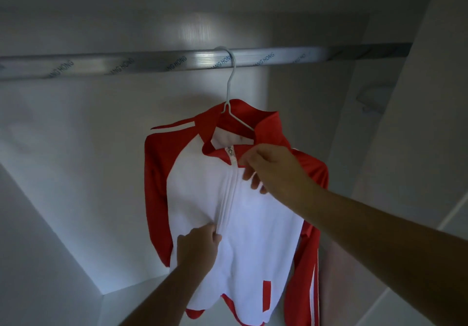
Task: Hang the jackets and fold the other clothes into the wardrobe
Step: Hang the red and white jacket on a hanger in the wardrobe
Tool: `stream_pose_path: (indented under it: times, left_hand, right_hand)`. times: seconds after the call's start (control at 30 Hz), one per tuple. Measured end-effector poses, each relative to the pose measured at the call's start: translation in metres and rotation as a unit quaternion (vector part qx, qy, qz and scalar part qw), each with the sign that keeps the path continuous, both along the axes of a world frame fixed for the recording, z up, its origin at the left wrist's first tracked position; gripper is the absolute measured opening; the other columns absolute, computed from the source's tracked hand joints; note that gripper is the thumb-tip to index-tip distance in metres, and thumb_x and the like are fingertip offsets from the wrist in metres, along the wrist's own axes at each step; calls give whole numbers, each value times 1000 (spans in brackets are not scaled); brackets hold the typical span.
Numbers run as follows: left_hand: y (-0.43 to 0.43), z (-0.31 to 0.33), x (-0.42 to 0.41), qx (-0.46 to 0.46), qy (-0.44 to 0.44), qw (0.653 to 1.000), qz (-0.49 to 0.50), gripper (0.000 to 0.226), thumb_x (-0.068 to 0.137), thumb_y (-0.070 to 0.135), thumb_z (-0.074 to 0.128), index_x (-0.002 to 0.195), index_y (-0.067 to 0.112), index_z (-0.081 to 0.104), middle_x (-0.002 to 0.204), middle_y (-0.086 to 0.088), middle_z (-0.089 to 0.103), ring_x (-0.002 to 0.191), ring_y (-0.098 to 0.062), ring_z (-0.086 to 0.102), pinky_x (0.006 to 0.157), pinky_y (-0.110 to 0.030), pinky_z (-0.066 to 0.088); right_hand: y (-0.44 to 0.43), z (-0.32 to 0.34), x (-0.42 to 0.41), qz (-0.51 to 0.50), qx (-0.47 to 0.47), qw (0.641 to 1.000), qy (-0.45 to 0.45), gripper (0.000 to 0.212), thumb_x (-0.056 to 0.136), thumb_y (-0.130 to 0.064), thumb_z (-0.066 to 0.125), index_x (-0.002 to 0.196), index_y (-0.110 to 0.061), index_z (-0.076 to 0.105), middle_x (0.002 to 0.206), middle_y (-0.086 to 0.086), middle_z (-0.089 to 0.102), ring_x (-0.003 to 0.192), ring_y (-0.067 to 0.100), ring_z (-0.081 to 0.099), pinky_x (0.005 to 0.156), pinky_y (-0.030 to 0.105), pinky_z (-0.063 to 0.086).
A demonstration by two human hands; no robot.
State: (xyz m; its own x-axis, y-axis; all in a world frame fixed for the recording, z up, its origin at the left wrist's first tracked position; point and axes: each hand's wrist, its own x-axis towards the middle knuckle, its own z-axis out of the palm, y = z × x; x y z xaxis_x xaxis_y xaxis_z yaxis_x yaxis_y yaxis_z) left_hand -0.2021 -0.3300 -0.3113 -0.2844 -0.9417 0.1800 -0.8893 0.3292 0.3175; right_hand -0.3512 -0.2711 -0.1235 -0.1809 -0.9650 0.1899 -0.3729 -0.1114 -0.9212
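Our jacket (202, 199) hangs on a hanger (231, 85) from the rail (126, 63). The left grip (200, 244) pinches the zip at six o'clock and the right grip (273, 166) pinches it near the collar at twelve. The cloth looks soft, light and slippery, so we judge the zip seam the best place to hold.

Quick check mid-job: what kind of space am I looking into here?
Most likely inside a wardrobe: a metal rail spans its white walls, and a jacket hangs from it on a hanger.
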Motion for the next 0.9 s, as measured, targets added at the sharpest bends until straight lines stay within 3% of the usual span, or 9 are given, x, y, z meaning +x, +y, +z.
stream_pose_path:
  times: [0.1,0.17,0.27,0.33,0.43,0.6,0.7,0.8,0.9]
  left_hand:
    - [-2,24,0,-16,60,998,-19,23,96,39,50,99,19,61,77,14,59,70,-3,59,68,-13,46]
    - [0,49,-8,-53,132,989,-32,15,93,32,56,96,17,59,87,8,64,77,-4,59,74,-14,49]
    - [9,103,-29,-150,260,951,-67,14,86,18,66,97,13,60,97,-1,63,87,-9,56,81,-18,45]
    - [13,140,-45,-222,298,922,-108,19,83,13,67,100,10,59,101,-3,61,91,-12,56,83,-17,45]
    - [7,176,-62,-222,314,914,-127,32,82,13,67,111,8,53,110,-5,52,99,-17,51,79,-12,41]
    - [-13,206,-81,-98,202,974,-33,43,82,45,67,101,12,47,80,2,45,95,-27,54,76,-40,51]
    - [-18,208,-86,-84,139,984,-68,27,89,32,61,77,13,46,66,5,40,82,-23,57,76,-33,47]
    - [-18,203,-85,-39,265,961,-74,26,91,15,52,67,10,45,65,-3,48,65,-18,51,65,-25,44]
    - [-12,201,-81,101,489,863,-79,12,87,4,52,86,7,64,93,-19,66,91,-35,63,87,-44,53]
  right_hand:
    - [9,-4,-28,-119,-119,965,202,20,94,-10,48,89,-14,67,81,-5,62,72,8,57,67,19,42]
    - [11,-8,-51,-210,-134,923,292,24,91,-15,50,110,-13,65,105,2,59,99,20,56,88,29,42]
    - [10,-18,-81,-204,65,942,258,48,92,-15,54,138,-14,43,134,9,51,119,28,51,99,33,40]
    - [11,-31,-88,-131,163,946,246,37,92,-13,53,129,-13,51,121,10,59,111,26,57,84,22,41]
    - [18,-43,-84,-67,129,945,294,10,90,-10,54,95,-18,58,88,-1,58,83,14,56,60,14,35]
    - [29,-48,-77,32,105,886,450,32,95,-25,55,69,-28,36,65,-15,37,57,-3,36,60,13,30]
    - [31,-48,-71,0,85,888,452,13,94,-27,52,85,-22,45,69,-11,45,62,6,47,65,19,37]
    - [36,-44,-72,-92,80,926,357,17,86,-15,52,74,-22,43,64,-6,48,58,9,48,52,20,34]
    - [45,-44,-78,-164,81,943,278,19,83,-12,54,68,-18,44,62,-2,48,56,11,47,51,22,36]
